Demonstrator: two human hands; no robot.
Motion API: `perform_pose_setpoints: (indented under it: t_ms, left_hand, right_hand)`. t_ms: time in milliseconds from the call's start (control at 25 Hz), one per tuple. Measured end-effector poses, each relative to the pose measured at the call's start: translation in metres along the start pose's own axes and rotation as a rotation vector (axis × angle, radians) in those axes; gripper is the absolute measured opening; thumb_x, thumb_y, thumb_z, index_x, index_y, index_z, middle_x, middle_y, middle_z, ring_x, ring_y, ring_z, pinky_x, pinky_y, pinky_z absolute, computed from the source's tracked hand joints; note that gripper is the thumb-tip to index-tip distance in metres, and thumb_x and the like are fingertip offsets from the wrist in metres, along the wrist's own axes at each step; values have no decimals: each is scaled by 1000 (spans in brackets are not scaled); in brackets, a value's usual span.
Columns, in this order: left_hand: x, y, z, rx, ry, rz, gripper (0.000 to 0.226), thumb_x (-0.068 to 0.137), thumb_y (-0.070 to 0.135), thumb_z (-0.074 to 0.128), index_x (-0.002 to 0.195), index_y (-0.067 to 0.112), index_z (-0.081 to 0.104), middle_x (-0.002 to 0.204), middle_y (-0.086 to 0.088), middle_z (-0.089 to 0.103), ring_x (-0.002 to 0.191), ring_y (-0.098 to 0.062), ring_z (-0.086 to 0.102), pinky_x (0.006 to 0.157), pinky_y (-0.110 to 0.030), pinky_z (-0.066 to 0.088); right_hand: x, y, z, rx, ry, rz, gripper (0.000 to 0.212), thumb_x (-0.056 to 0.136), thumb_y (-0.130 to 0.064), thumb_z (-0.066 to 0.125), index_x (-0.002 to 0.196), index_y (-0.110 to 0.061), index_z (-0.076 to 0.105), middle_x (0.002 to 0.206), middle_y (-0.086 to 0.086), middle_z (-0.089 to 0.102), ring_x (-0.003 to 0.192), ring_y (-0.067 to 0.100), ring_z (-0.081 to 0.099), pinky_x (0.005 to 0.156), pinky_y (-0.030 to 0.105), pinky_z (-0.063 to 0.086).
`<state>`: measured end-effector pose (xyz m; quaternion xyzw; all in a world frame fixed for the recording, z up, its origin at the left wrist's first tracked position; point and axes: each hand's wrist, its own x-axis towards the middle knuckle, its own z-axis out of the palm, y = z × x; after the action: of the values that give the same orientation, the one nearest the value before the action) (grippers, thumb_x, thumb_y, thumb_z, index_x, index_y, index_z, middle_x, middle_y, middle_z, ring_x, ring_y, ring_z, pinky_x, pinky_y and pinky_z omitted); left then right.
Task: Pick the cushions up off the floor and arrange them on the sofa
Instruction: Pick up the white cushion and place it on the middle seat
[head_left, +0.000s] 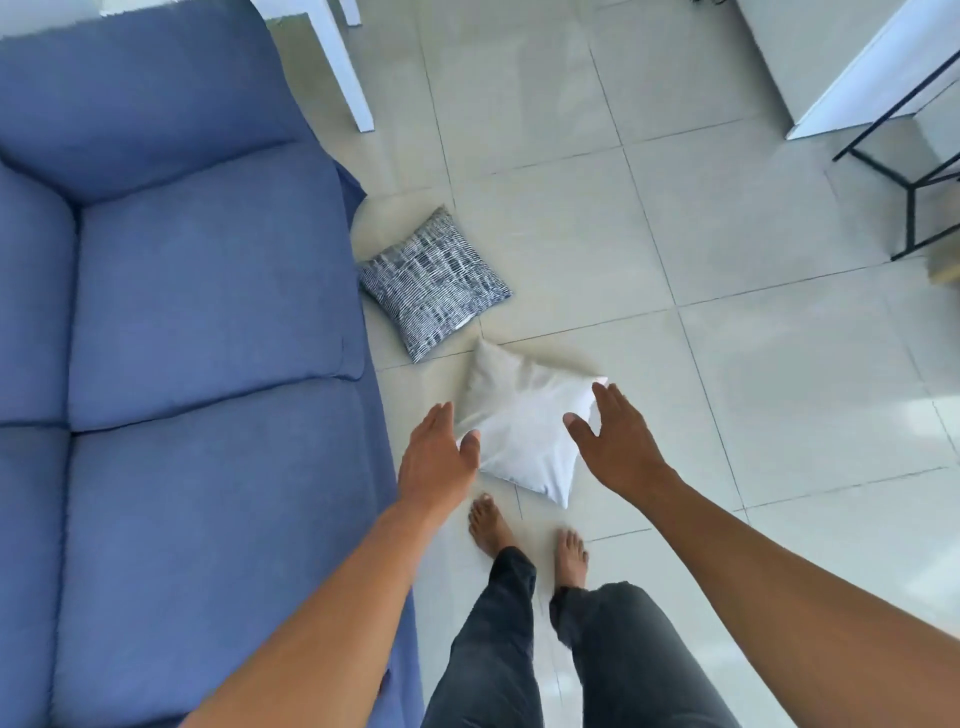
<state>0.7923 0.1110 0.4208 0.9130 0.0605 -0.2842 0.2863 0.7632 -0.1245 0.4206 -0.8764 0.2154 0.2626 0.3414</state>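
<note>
- A plain white cushion (522, 426), square and softly puffed with pointed corners, lies on the glossy pale floor tiles (727, 218) just ahead of the person's bare feet (524, 540).
- The left hand (439, 460) is spread open at the cushion's left edge, and the right hand (615, 439) is spread open over its right corner; neither grips anything. Whether they touch the fabric is hard to tell.
- A second cushion (434, 283), square with a dense navy-and-white woven-looking pattern, lies on the floor just beyond, close beside the sofa.
- The blue sofa (197, 322), in matte fabric with plump seamed pads, fills the left side; its far parts are cut off.
- White furniture legs (345, 57) and a thin black metal frame (914, 171) are only partly visible at the top.
</note>
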Motion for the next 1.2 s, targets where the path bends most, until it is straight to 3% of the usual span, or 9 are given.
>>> perform_pose_setpoints:
  t_ms: [240, 400, 520, 680, 800, 920, 1000, 1120, 1200]
  left_hand:
    - [138, -30, 55, 39, -51, -83, 60, 106, 29, 52, 158, 2, 38, 163, -17, 43, 151, -33, 38, 121, -42, 31]
    - [235, -74, 130, 99, -112, -158, 63, 106, 32, 51, 161, 5, 33, 164, -16, 42, 151, -33, 38, 122, -44, 32]
    - [302, -107, 188, 98, -121, -233, 60, 104, 34, 52, 156, 5, 39, 159, -18, 49, 145, -36, 45, 114, -40, 37]
    - [377, -148, 257, 118, -146, -293, 51, 102, 37, 53, 136, 0, 52, 142, -25, 60, 131, -41, 55, 101, -40, 44]
    - [412, -175, 288, 100, -159, -349, 59, 101, 42, 53, 144, 2, 49, 149, -22, 56, 136, -38, 53, 106, -37, 42]
    - [436, -197, 311, -20, -111, -420, 71, 99, 52, 55, 151, 5, 45, 156, -16, 52, 140, -34, 51, 107, -32, 39]
    - [440, -206, 321, -177, -131, -513, 78, 94, 60, 58, 152, 8, 47, 152, -10, 56, 135, -30, 56, 107, -28, 40]
    - [431, -208, 324, -409, -213, -629, 71, 86, 67, 64, 136, 17, 65, 121, 3, 72, 105, -18, 68, 97, -33, 50]
    - [412, -201, 315, -476, -193, -609, 62, 86, 63, 67, 129, 20, 69, 113, 6, 73, 102, -17, 69, 96, -34, 52]
  right_hand:
    - [124, 47, 59, 49, -54, 126, 75, 107, -48, 47, 165, -10, 20, 174, 11, 21, 159, 31, 20, 124, 42, 20]
    - [222, 108, 125, 60, -103, 192, 78, 105, -51, 48, 166, -10, 19, 173, 12, 25, 158, 32, 25, 126, 44, 23]
    - [291, 157, 175, 58, -127, 239, 81, 104, -54, 48, 166, -11, 18, 173, 10, 24, 158, 31, 25, 127, 44, 21]
    - [355, 220, 235, 66, -69, 338, 85, 99, -60, 53, 162, -9, 27, 164, 15, 38, 151, 39, 33, 119, 48, 29]
    - [381, 251, 262, 140, 21, 458, 91, 90, -69, 59, 156, -12, 36, 155, 14, 46, 144, 39, 42, 115, 48, 35]
    - [397, 275, 279, 484, 110, 697, 93, 75, -74, 72, 143, -13, 52, 136, 4, 60, 128, 31, 57, 103, 42, 49]
    - [399, 280, 286, 718, 68, 815, 91, 66, -75, 80, 130, -15, 57, 126, -1, 63, 118, 27, 61, 101, 44, 52]
    - [401, 279, 288, 868, 57, 823, 79, 57, -73, 87, 110, -22, 56, 115, -7, 66, 109, 21, 65, 100, 44, 54]
    - [392, 266, 276, 849, 82, 784, 66, 57, -71, 88, 94, -25, 57, 108, -9, 67, 102, 18, 67, 90, 37, 54]
